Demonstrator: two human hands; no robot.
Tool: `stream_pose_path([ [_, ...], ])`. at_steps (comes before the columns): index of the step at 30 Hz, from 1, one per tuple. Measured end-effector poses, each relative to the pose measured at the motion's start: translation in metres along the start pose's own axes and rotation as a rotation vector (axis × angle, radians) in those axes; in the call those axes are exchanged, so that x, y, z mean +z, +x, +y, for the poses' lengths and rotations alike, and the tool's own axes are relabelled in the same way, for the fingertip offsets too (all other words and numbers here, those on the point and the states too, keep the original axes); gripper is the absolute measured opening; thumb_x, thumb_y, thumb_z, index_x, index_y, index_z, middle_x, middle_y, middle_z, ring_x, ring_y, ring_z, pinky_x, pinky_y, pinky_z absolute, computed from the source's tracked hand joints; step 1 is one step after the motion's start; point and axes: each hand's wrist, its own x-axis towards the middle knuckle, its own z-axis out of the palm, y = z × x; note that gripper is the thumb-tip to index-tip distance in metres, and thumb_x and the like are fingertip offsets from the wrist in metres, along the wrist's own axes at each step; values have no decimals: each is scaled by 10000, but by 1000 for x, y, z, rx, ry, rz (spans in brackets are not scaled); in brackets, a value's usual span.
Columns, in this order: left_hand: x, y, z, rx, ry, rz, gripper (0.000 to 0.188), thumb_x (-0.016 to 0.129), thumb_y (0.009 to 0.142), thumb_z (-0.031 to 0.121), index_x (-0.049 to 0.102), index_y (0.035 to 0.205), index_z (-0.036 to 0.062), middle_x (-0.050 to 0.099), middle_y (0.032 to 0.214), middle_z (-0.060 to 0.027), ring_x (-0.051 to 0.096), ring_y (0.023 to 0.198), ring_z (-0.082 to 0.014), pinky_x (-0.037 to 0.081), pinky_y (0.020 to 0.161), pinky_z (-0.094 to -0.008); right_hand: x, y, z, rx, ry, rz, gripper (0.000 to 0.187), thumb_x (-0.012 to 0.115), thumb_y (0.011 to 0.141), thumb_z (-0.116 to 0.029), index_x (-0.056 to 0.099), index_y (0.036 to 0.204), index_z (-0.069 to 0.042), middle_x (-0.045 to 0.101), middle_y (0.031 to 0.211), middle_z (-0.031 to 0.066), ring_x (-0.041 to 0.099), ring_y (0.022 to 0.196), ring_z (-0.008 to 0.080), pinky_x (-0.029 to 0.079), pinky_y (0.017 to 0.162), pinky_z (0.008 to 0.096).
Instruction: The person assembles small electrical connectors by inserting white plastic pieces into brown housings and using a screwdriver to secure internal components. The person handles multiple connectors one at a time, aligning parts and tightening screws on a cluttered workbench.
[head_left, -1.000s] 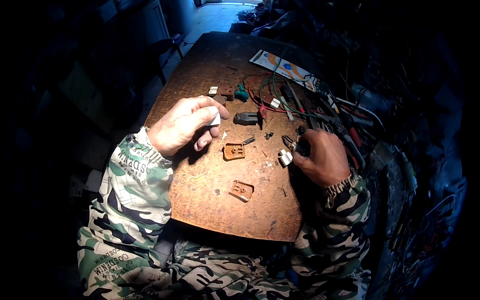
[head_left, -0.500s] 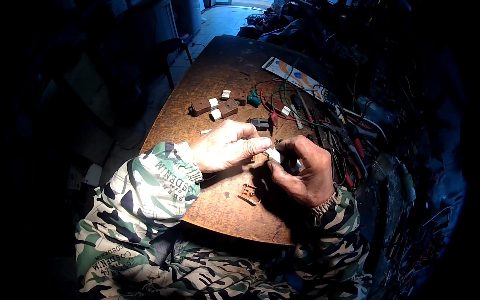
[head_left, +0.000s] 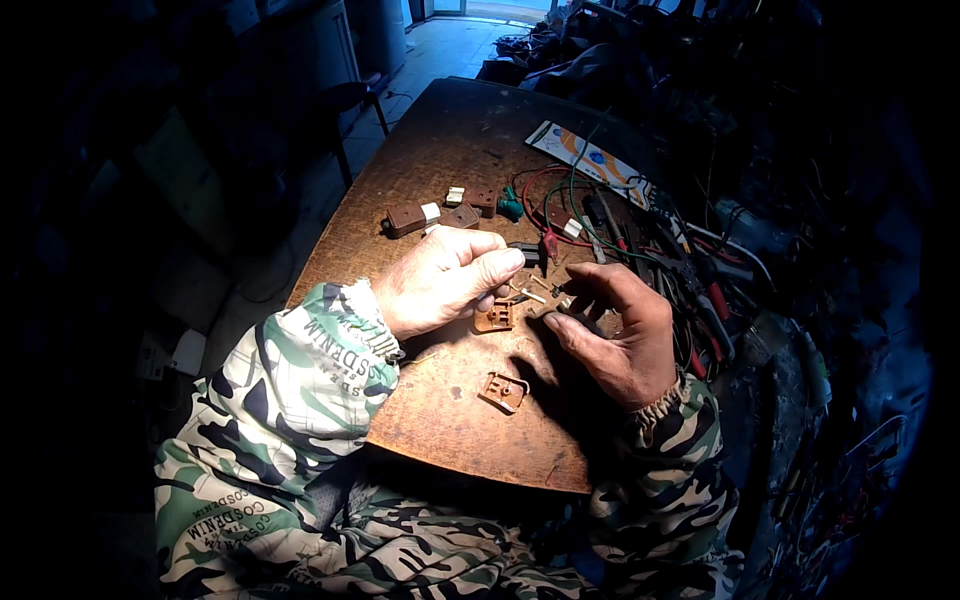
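Observation:
My left hand (head_left: 445, 282) is closed in a pinch above the middle of the table, thumb pressed against the bent fingers. Whatever it grips is hidden. My right hand (head_left: 625, 335) hovers to its right, thumb and forefinger parted with nothing clear between them. Below the left fingers lies a brown plastic casing half (head_left: 494, 317); a second casing half (head_left: 503, 392) rests nearer me, its hollow inside facing up. Between the hands is a small white strip (head_left: 528, 294) among tiny loose parts. A black block-shaped part (head_left: 525, 255) sits just beyond the left fingertips.
Brown boxes with white ends (head_left: 405, 219) stand farther back on the wooden table (head_left: 400, 420). Green (head_left: 510, 206) and red (head_left: 550, 248) clips lie beside tangled wires. A printed card (head_left: 590, 160) is behind them. Tools and cables (head_left: 705, 320) crowd the right edge.
My hands have drawn apart, and the white piece between them no longer shows there. The right thumb and forefinger have spread. The casing half under my left hand has come into view.

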Motion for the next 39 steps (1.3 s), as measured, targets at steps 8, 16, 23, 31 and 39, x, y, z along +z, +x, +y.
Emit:
stream_pose_path([
  [8, 8, 6, 0, 33, 54, -78, 392, 563, 1069, 405, 651, 892, 67, 574, 701, 48, 493, 611, -27, 398, 544, -208, 10, -8, 3, -32, 142, 31, 169, 792, 874, -46, 741, 1022, 17, 666, 901, 57, 614, 743, 93, 500, 664, 225],
  [16, 6, -7, 12, -217, -160, -83, 504, 582, 1031, 517, 674, 1029, 22, 618, 786, 13, 486, 611, -14, 359, 513, -174, 6, -5, -7, 204, 643, 200, 97, 641, 937, -39, 642, 1007, 28, 695, 962, 68, 593, 765, 70, 478, 677, 215],
  [23, 6, -3, 9, -140, -209, -152, 359, 562, 980, 105, 541, 1297, -61, 661, 1076, -118, 578, 794, -88, 481, 685, -210, -3, -5, 0, 199, 603, 206, 96, 625, 941, -32, 630, 1005, 40, 700, 904, 86, 673, 816, 118, 550, 724, 262],
  [31, 0, -5, 8, -150, -392, -151, 430, 609, 1045, 211, 497, 1372, -44, 677, 1192, -201, 720, 920, -195, 599, 772, -283, 2, -2, -6, 314, 559, 93, 227, 717, 941, -29, 657, 1142, 57, 706, 981, 85, 679, 879, 115, 567, 784, 257],
  [39, -6, 2, -6, -95, -636, -157, 396, 588, 1059, 243, 557, 1327, -47, 673, 1109, -133, 678, 941, -154, 595, 771, -261, 5, -5, -6, 345, 539, -11, 226, 710, 948, -43, 696, 1136, 83, 753, 956, 109, 710, 861, 124, 580, 787, 254],
])
